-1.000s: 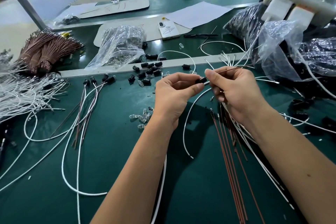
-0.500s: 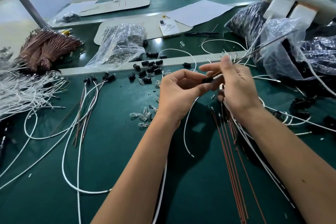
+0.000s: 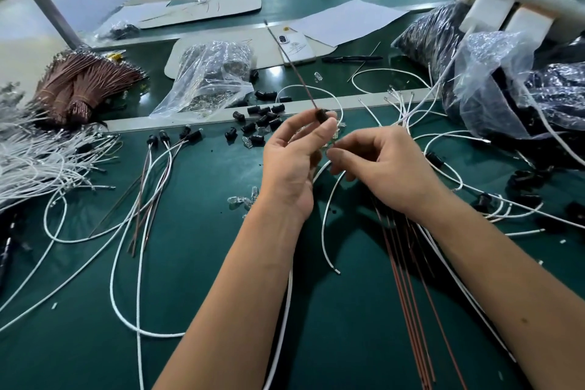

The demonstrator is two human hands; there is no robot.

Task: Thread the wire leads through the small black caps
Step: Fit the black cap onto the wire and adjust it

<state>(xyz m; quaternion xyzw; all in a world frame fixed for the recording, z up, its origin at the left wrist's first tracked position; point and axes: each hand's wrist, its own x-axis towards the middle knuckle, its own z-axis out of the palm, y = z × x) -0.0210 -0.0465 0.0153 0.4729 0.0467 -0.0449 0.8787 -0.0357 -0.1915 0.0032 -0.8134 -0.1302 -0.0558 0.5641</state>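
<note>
My left hand (image 3: 292, 161) pinches a small black cap (image 3: 322, 115) between thumb and fingertips above the green table. A thin brown wire lead (image 3: 296, 70) passes through the cap and sticks up and away to the far left. My right hand (image 3: 384, 168) sits just right of the left, fingers curled, pinching the lower ends of the leads below the cap. A white wire (image 3: 326, 225) hangs from between the hands and curves down onto the table. Loose black caps (image 3: 261, 123) lie in a pile just beyond my hands.
Finished capped leads (image 3: 164, 149) lie left of my hands. Bundles of white wires (image 3: 38, 161) and brown wires (image 3: 85, 82) fill the far left. Brown leads (image 3: 408, 294) lie under my right forearm. Clear bags (image 3: 209, 79), black bags (image 3: 493, 79), a phone (image 3: 294, 47) and small glass bulbs (image 3: 243, 201) surround the work spot.
The brown lead has swung from pointing right to pointing up and left. The cap has risen in my left fingertips, and my right hand has dropped below it and curled.
</note>
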